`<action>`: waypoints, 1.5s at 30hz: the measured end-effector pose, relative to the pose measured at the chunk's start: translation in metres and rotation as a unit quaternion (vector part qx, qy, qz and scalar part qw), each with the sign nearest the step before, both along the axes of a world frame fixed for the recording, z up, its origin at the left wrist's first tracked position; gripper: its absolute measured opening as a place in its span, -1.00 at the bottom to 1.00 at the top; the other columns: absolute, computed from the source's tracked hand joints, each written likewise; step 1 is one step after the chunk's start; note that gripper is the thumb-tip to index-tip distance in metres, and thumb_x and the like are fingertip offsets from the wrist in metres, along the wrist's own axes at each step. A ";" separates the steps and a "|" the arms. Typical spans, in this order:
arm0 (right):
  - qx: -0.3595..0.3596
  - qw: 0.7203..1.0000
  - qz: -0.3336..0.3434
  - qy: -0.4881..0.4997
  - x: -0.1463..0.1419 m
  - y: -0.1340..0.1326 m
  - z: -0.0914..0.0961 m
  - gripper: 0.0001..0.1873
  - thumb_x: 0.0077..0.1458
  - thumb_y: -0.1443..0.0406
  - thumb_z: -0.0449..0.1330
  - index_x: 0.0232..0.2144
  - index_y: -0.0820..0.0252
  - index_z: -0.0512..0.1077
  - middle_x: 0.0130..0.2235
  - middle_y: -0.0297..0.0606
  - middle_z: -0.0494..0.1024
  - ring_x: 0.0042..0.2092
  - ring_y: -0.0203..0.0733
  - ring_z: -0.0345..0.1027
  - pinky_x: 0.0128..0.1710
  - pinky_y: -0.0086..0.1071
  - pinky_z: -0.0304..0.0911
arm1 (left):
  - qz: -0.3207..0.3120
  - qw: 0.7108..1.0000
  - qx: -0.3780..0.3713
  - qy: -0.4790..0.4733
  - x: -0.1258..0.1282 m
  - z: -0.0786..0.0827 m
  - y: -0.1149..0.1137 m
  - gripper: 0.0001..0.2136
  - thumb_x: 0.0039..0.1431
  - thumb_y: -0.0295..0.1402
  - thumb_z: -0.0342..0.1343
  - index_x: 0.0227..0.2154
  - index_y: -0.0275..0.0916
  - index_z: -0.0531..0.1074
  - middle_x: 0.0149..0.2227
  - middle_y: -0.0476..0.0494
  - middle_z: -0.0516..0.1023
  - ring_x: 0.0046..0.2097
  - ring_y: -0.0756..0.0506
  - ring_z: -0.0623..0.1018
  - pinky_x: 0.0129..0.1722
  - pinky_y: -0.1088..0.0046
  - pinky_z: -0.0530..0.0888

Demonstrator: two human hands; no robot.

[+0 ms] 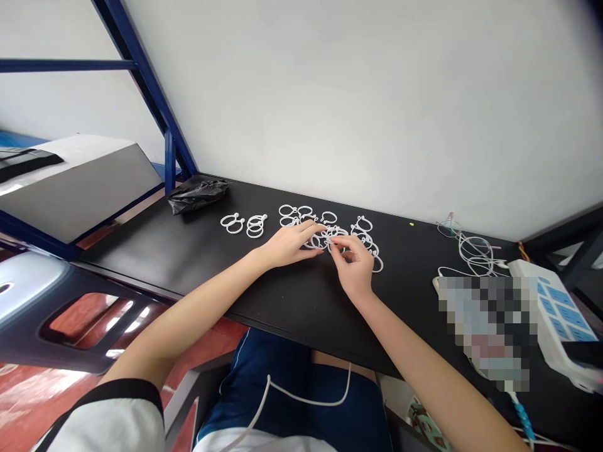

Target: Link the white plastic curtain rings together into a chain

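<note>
A loose pile of white curtain rings, each with a small eyelet, lies on the black desk before me. My left hand rests over the left part of the pile, thumb and fingers apart, with rings beneath and between them. Close beside it, my right hand pinches a white ring at the pile's middle with thumb and forefinger; the fingers partly cover it. Off to the left, apart from the pile, two small groups of rings lie on the desktop.
A crumpled black plastic bag lies at the back left. To the right are tangled white cables, a blurred-out phone-like device and a white power strip. A blue metal frame rises at left; a wall stands behind.
</note>
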State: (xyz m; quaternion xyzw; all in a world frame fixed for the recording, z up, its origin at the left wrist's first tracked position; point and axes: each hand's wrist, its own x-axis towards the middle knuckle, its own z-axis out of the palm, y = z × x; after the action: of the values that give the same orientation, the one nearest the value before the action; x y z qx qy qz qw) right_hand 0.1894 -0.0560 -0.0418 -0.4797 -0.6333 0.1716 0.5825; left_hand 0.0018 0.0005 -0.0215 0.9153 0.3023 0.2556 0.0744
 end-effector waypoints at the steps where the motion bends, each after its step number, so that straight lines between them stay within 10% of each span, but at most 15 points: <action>1: 0.001 1.000 0.000 0.000 0.000 0.000 0.000 -0.89 0.15 0.32 0.20 -0.28 0.11 0.54 -0.21 -0.22 0.55 -0.30 -0.22 0.44 -0.46 -0.37 0.39 | -0.001 1.000 0.000 0.000 0.000 0.000 0.000 -0.59 0.32 -0.16 0.05 0.14 -0.22 0.25 0.01 -0.22 0.48 -0.21 -0.05 0.55 -0.32 0.50 0.45; 19: -0.036 0.998 0.017 0.048 0.002 -0.003 0.014 -0.88 0.13 0.20 0.28 -0.33 0.11 0.54 -0.31 -0.24 0.56 -0.32 -0.22 0.43 -0.45 -0.37 0.39 | -0.004 0.986 -0.129 -0.108 0.006 0.009 -0.008 -0.71 0.19 -0.22 0.11 -0.09 -0.27 0.37 -0.31 -0.03 0.38 -0.41 0.04 0.35 -0.39 0.50 0.38; 32: -0.104 0.949 0.229 0.191 0.015 -0.025 0.071 -0.89 0.13 0.35 0.30 -0.39 0.05 0.63 -0.45 -0.34 0.55 -0.47 -0.32 0.41 -0.55 -0.42 0.42 | -0.185 0.781 -0.463 -0.376 0.010 0.041 -0.041 -0.62 0.13 -0.18 0.27 -0.05 -0.24 0.40 -0.41 0.06 0.21 -0.41 0.08 0.32 -0.48 0.58 0.53; 45: -0.012 0.984 0.176 0.031 0.032 -0.032 0.087 -0.80 0.07 0.43 0.34 -0.30 -0.01 0.62 -0.38 -0.30 0.64 -0.37 -0.17 0.52 -0.46 -0.29 0.48 | -0.142 0.853 -0.363 -0.346 0.003 0.055 -0.052 -0.61 0.04 -0.40 0.36 -0.05 -0.21 0.46 -0.39 0.01 0.38 -0.35 0.05 0.41 -0.37 0.57 0.47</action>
State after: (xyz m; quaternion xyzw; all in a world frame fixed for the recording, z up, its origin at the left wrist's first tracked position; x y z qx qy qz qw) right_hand 0.2210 -0.0879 0.0449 -0.3624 -0.6873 0.2941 0.5566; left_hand 0.0049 -0.0514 0.0336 0.7085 0.1945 0.4150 0.5367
